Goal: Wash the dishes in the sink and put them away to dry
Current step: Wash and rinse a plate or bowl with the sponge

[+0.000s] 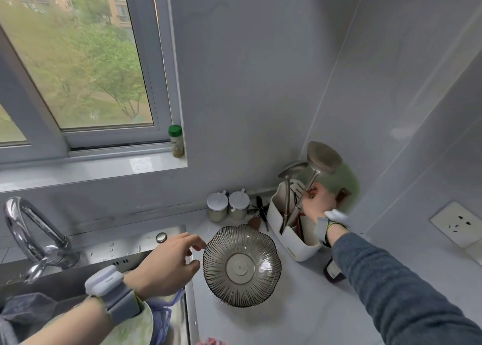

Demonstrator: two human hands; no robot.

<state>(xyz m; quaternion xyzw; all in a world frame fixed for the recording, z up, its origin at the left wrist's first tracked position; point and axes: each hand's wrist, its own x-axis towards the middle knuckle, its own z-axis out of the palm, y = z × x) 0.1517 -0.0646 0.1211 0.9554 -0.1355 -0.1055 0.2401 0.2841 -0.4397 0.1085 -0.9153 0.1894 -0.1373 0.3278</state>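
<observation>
While its lower end stands inside the white plastic utensil holder (294, 243), the long steel ladle (324, 157) is gripped at the handle by the curled fingers of the right hand (317, 201). Just left of the holder, the ribbed smoked-glass bowl (241, 265) is seen upright on the pale countertop (300, 313). Beside the bowl's left rim, the left hand (167, 262) is held loosely spread, holding nothing, above the steel sink's (125, 250) edge.

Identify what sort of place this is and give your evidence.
Most likely a home kitchen: a steel sink with a chrome tap, a ribbed glass bowl on the counter, and ladles in a white utensil holder.
</observation>
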